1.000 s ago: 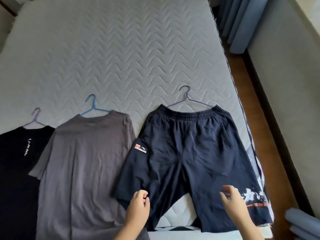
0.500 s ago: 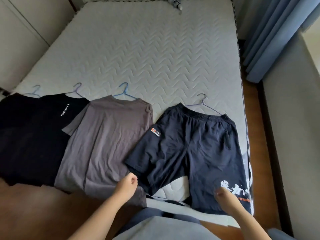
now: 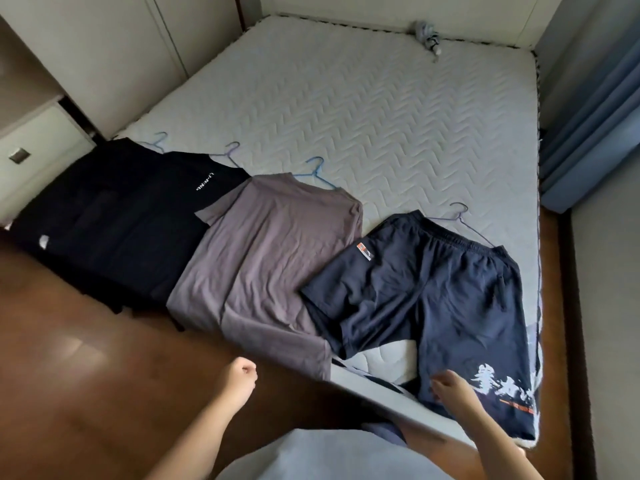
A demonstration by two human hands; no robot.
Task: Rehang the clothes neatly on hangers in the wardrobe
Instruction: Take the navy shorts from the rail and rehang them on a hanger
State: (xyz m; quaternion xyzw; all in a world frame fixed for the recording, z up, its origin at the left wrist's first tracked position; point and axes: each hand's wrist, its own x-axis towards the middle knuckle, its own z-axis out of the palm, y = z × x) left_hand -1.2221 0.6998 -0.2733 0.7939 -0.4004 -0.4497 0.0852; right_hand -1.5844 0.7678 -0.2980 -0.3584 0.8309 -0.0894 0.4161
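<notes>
— Since a moment ago the left hand (image 3: 239,379) has drawn back off the grey T-shirt (image 3: 270,258). It hangs just off the mattress's (image 3: 381,116) near edge, balled into a fist, holding nothing.

— And the right hand (image 3: 452,393)?

— On the navy shorts (image 3: 433,289), at the leg hem by the mattress's near right corner. Its fingers are bent, but I can't tell whether they pinch the cloth.

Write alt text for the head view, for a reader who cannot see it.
Two black garments, a grey T-shirt and navy shorts lie on hangers in a row on a mattress. Left hand fisted; right hand at the shorts' hem.
</notes>
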